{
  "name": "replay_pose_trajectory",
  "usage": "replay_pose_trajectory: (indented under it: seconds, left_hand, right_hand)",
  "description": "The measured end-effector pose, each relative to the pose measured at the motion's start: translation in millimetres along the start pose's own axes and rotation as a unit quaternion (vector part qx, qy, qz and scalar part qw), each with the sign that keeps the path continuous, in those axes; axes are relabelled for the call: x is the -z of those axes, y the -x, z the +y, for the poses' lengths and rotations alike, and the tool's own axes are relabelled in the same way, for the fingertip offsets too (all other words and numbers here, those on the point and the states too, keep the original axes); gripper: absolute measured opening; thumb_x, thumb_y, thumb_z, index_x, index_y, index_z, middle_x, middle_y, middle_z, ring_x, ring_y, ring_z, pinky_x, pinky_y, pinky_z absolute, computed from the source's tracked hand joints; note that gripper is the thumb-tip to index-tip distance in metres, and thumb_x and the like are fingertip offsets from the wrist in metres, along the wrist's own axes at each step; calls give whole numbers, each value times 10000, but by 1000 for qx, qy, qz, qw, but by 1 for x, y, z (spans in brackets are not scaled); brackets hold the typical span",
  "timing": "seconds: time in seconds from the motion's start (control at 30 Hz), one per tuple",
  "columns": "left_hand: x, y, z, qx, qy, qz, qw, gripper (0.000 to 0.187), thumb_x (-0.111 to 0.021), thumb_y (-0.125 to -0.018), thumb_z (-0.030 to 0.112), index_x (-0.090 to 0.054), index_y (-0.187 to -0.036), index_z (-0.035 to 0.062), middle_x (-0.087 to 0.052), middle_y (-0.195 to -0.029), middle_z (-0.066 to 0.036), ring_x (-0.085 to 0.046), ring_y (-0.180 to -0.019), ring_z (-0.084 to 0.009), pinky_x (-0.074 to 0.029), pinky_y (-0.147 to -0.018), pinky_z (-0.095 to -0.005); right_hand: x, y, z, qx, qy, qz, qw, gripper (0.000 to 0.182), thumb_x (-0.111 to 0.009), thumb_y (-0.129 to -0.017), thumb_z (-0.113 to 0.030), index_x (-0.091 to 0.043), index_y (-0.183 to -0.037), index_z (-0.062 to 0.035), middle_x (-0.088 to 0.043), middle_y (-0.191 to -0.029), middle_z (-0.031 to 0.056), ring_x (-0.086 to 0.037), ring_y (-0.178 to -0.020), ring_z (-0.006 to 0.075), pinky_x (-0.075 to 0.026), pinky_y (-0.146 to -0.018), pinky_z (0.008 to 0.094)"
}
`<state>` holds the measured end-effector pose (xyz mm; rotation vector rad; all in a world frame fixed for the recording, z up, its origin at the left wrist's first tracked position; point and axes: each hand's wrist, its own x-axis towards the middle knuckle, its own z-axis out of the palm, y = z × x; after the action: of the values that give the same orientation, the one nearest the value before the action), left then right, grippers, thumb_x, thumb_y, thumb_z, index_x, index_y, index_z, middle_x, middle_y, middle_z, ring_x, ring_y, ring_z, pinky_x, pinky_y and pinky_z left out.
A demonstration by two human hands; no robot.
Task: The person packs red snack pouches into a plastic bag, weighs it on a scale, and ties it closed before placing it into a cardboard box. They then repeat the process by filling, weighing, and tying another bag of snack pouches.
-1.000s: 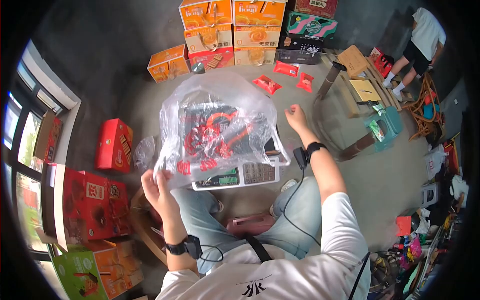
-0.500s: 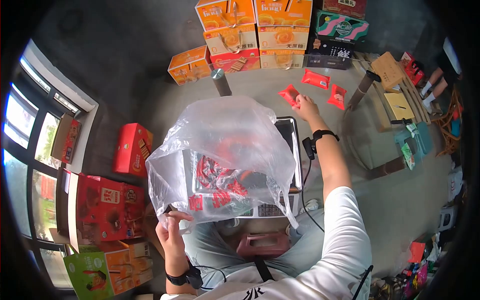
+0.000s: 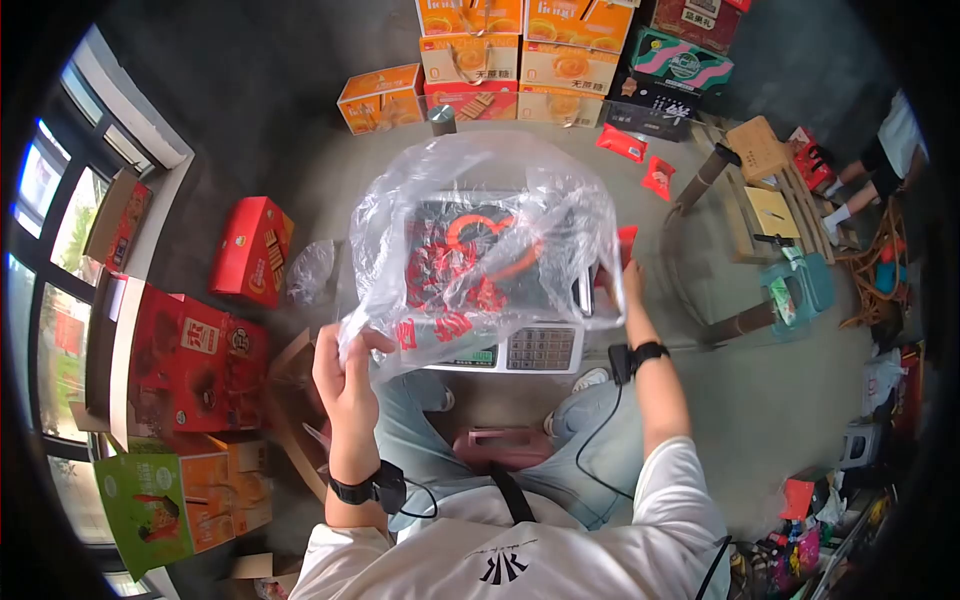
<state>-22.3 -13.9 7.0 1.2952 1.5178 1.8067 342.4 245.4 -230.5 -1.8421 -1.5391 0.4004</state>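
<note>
A clear plastic bag (image 3: 390, 230) with red printing spreads over a digital scale (image 3: 545, 350) on the glass table. My left hand (image 3: 350, 385) pinches the near left edge of the bag. At the bag's right side, my right hand (image 3: 632, 288) grips a red packet (image 3: 627, 240), its fingers partly hidden behind the film. Farther off on the glass lie two more red packets, one (image 3: 622, 142) near the back edge and the other (image 3: 658, 177) to its right.
Orange gift boxes (image 3: 470, 60) are stacked beyond the table. Red boxes (image 3: 250, 250) and cartons stand on the left by the windows. A wooden pallet (image 3: 735, 200) lies to the right, with a person (image 3: 885, 160) beyond. Table legs (image 3: 705, 180) rise near the packets.
My right hand has brought one red packet from the table back to the bag's right side. The bag has shifted and changed shape, and the head view has moved.
</note>
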Motion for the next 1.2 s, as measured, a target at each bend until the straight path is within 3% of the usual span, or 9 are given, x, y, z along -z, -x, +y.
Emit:
replay_pose_trajectory:
  seconds: [0.1,0.2,0.27,0.43,0.67,0.83,1.03,1.13,1.2]
  left_hand:
    - [-2,-2,8,-4,21,2,1000,162,-475,-950,153,-500,-961,-7,-596,-779,-54,-539,-698,-100,-410,-668,-227]
    - [-1,-1,4,-16,47,-31,998,49,-492,-894,27,-508,-936,7,-601,-767,-27,-491,-674,-52,-378,-609,-190]
    - [-8,4,3,10,70,-37,997,41,-495,-895,25,-512,-928,7,-592,-763,-24,-495,-671,-52,-387,-611,-192]
    - [-23,13,-2,44,84,-81,992,66,-506,-920,64,-524,-886,12,-549,-706,-3,-498,-634,-55,-393,-578,-194]
    - [-40,13,-16,65,112,-99,987,232,-434,-990,209,-490,-820,61,-489,-630,17,-419,-545,-45,-368,-525,-201]
    - [-65,10,-29,124,182,-114,969,230,-417,-999,230,-522,-893,55,-544,-703,0,-423,-546,-41,-366,-504,-203]
    - [-77,-27,-28,88,167,-196,962,240,-404,-995,215,-534,-889,44,-563,-723,-2,-436,-565,-39,-366,-513,-202]
    - [-70,-40,-25,67,163,-320,931,257,-403,-997,233,-537,-904,36,-598,-783,-12,-461,-607,-53,-401,-564,-220]
    - [-66,-33,-26,187,400,-236,866,259,-420,-991,253,-546,-985,27,-606,-867,-34,-515,-698,-79,-436,-653,-225]
  right_hand:
    - [20,54,21,-72,-281,-78,954,470,-752,-710,-192,-526,-1064,17,-595,-1018,118,-581,-960,217,-469,-835,317]
    - [78,123,-50,-139,-418,39,897,486,-704,-774,-179,-464,-1158,-4,-569,-1046,78,-555,-972,166,-451,-857,292]
    - [130,161,-119,-44,-517,136,844,528,-665,-792,-139,-403,-1231,-7,-562,-1078,97,-554,-1001,195,-442,-886,329]
    - [202,190,-206,365,-300,-119,873,598,-668,-734,-120,-398,-1255,-7,-575,-1055,113,-551,-992,193,-432,-906,357]
    - [204,217,-272,235,-482,-415,735,828,-651,-754,-193,-202,-1405,52,-419,-1329,164,-436,-1218,220,-353,-1010,349]
    - [182,253,-286,351,-484,-513,616,898,-657,-718,-141,-154,-1448,-6,-523,-1165,138,-535,-1055,224,-399,-933,362]
    - [161,265,-306,457,-398,-460,649,790,-700,-613,-97,-379,-1331,-22,-523,-1065,160,-507,-941,316,-400,-843,396]
    - [152,244,-323,456,-364,-367,724,662,-700,-625,-103,-441,-1230,-27,-488,-1186,148,-471,-1117,310,-373,-950,407]
    - [145,223,-332,500,-336,-257,756,694,-704,-617,-120,-415,-1242,-34,-418,-1316,168,-382,-1262,358,-292,-1049,439]
